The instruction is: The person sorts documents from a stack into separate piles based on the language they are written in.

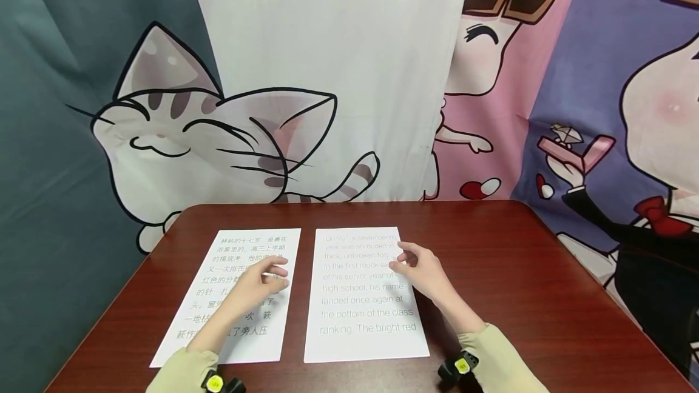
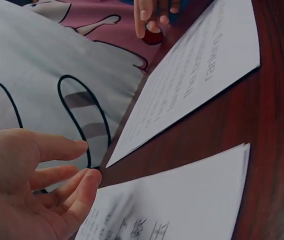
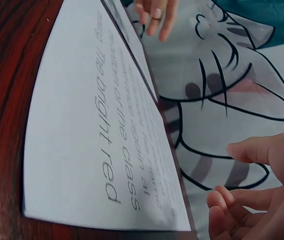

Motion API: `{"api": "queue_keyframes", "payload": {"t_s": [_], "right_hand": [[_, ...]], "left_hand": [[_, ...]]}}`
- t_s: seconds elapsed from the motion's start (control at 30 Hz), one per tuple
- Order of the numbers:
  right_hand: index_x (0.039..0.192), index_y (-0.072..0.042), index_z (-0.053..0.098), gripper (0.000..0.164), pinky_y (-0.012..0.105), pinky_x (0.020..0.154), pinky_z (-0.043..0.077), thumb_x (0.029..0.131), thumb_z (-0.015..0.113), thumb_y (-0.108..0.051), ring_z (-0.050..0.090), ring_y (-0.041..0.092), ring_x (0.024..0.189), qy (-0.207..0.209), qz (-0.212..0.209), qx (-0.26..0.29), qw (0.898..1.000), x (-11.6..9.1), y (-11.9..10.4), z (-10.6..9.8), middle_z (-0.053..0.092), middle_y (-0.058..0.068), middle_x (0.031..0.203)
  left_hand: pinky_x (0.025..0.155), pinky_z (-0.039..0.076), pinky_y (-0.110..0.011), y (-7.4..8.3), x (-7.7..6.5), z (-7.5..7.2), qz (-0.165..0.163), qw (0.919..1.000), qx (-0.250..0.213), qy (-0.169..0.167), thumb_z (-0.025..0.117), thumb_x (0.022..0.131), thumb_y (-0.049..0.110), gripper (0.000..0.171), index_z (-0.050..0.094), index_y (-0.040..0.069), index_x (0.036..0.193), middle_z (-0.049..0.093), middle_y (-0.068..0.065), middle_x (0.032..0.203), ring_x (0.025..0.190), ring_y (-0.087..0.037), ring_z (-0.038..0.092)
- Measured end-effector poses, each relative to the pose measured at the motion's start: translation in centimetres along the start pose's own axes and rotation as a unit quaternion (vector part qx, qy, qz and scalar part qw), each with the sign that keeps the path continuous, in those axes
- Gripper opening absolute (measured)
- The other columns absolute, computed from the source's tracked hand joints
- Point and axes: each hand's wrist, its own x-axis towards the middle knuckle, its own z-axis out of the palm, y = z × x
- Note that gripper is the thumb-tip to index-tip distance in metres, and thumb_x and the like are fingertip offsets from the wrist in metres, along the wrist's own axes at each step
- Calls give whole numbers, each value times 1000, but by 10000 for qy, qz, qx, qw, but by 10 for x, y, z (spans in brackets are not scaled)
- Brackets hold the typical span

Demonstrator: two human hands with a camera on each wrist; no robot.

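Observation:
Two printed paper stacks lie side by side on a table. My left hand [image 1: 253,288] is over the left stack [image 1: 253,349], which carries large Chinese text, and covers some of its lines. Its fingers are loosely bent, with nothing between thumb and fingertips in the left wrist view. English text fills the right stack [image 1: 364,347]. Beside its upper right edge is my right hand [image 1: 426,272], fingertips overlapping the ends of some lines in the head view. In the right wrist view the right thumb [image 3: 249,151] stands apart from the relaxed fingers, which hold nothing.
The dark red-brown wooden table [image 1: 491,296] extends to both sides of the papers, its far edge close behind them. Beyond it hangs a cloth backdrop [image 1: 349,29] printed with a cartoon cat and figures. Both wrists wear small black devices [image 1: 461,366] over green sleeves [image 1: 499,353].

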Motion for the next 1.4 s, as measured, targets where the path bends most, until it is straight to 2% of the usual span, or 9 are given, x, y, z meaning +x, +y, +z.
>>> {"api": "queue_keyframes", "payload": {"t_s": [0.17,0.47,0.63,0.87,1.2,1.4], "right_hand": [[135,-1,58,55,29,75,46,86,74,-20,58,19,88,-12,134,-255,9996,-4,5,-6,65,5,94],[131,3,60,50,32,77,50,87,71,-19,64,21,91,-73,71,-576,9983,-10,22,-4,68,9,98],[130,3,60,50,31,73,50,87,71,-19,65,22,89,-84,120,-663,9977,-13,25,-6,68,14,103],[128,5,61,49,28,69,50,86,72,-17,64,18,84,-169,141,-700,9973,-16,28,-3,68,13,101],[125,8,62,52,29,71,48,83,75,-20,59,19,86,-507,165,-887,9946,-17,28,-2,66,14,101],[125,8,62,52,30,73,47,83,76,-19,57,20,88,-499,102,-847,9951,-18,29,0,65,14,102]], "left_hand": [[70,52,-27,6,-1,18,-151,9999,-18,53,70,87,14,47,58,3,132,71,-11,111,86,-14,67],[70,52,-27,10,-2,40,-71,10000,-62,-3,70,87,13,44,61,0,128,71,-10,107,80,-11,65],[68,51,-25,12,-2,45,-47,9999,-22,117,71,85,11,44,62,0,126,71,-11,105,80,-12,66],[70,56,-27,8,-2,50,-50,9999,44,107,72,84,10,47,60,-3,128,70,-12,107,85,-14,67],[62,47,-22,9,6,54,-50,9991,427,-20,75,80,11,48,63,-8,122,69,-6,92,75,-11,61],[62,45,-21,11,7,56,17,9987,506,-21,75,80,11,47,63,-8,121,66,-7,92,74,-12,58]]}}
